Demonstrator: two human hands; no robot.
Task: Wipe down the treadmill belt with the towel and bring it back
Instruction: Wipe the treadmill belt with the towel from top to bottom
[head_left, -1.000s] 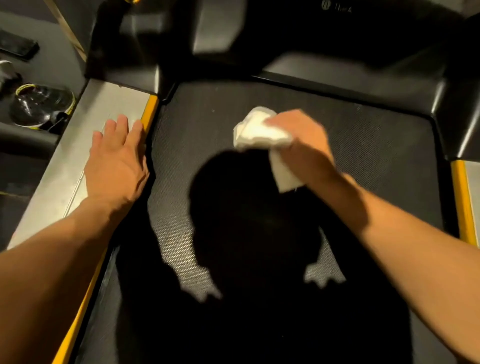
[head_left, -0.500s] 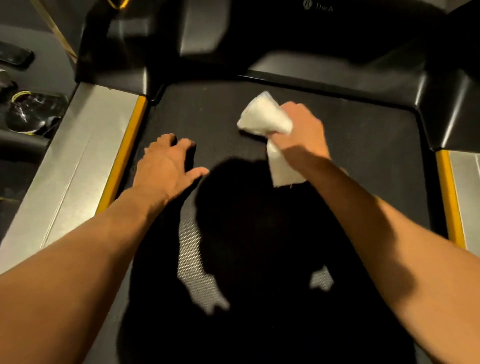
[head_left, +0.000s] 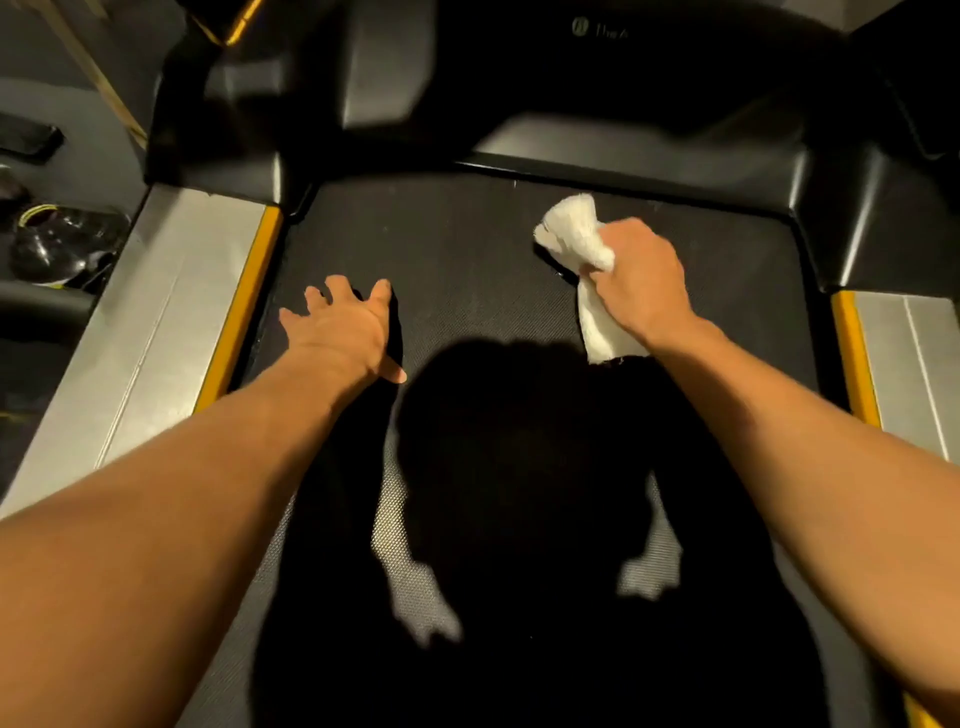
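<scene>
Towel (head_left: 574, 234): a white cloth was seen bunched in the right hand (head_left: 641, 291), its wad pressed to the front right part of the treadmill belt (head_left: 467, 249), just short of the black motor hood (head_left: 623, 145); a loose tail hung back under the wrist.
Why bunched: the cloth was judged to be wadded so that pressure could be put through a thick pad rather than a thin sheet that would slide.
Right hand: closed round the towel, the fingers curled over the wad and the knuckles turned up; nothing else was held.
Left hand (head_left: 343, 332): laid palm down on the belt near its left edge, the fingers straight and spread, the thumb out to the side; nothing was gripped.
Why placed so: it was taken to be a prop, weight being carried there while the reach forward was made; whether the whole palm was pressed flat could not be told.
Belt: dark and textured, bounded by yellow strips (head_left: 239, 312) and silver side rails (head_left: 171, 312); much of its near part was covered by the person's shadow (head_left: 519, 493).
Stage: the wiping was judged to be in hand at the front of the belt; how much had been wiped could not be told, and the towel was not yet brought back.
Left of the rails: some dark, glossy things (head_left: 62, 249) were seen, too blurred to be named.
</scene>
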